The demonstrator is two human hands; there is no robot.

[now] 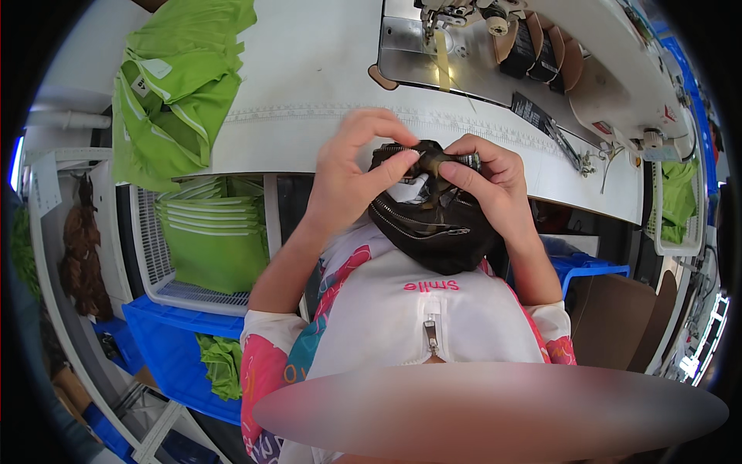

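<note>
A black zippered bag (437, 247) rests against my body at the table's front edge. Its upper opening is spread, with a dark patterned lining and a whitish piece showing inside. My left hand (348, 174) pinches the left part of the rim, beside a metal zipper, between thumb and bent forefinger. Over the right side of the opening, my right hand (498, 182) grips the rim, its thumb pressed on the lining. Across the bag's front runs a second, curved zipper. The bag's bottom and what lies deeper inside are hidden.
Beyond my hands is a white sewing table (297, 85) with a ruler strip and a sewing machine (618, 85). Scissors (568, 147) lie at the right. Green fabric pieces (182, 85) drape over the left edge, above a white basket (147, 255) and a blue crate (170, 348).
</note>
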